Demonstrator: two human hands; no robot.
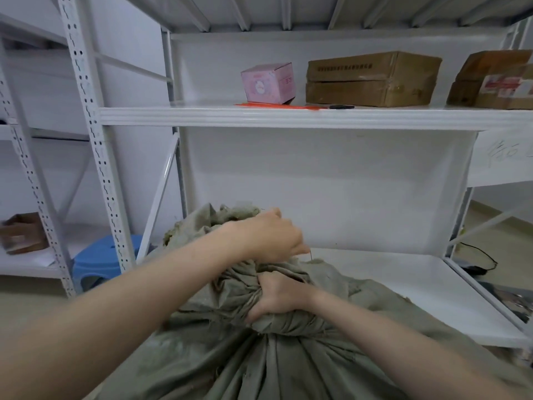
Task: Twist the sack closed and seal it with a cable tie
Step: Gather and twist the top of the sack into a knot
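A big grey-green cloth sack (259, 365) fills the lower middle of the view, its mouth gathered into a twisted neck. My right hand (278, 295) is clenched around that neck from the right. My left hand (271, 235) grips the loose bunched top of the sack just above, and a thin dark strand pokes out below its fingers. Orange cable ties (277, 105) lie on the front edge of the upper shelf, out of both hands.
A white metal shelf unit (288, 116) stands right in front. On its upper board sit a pink box (268, 83), two brown cartons (372, 79) and a small black tool (341, 106). A blue plastic stool (101, 258) stands at the left, behind a perforated upright.
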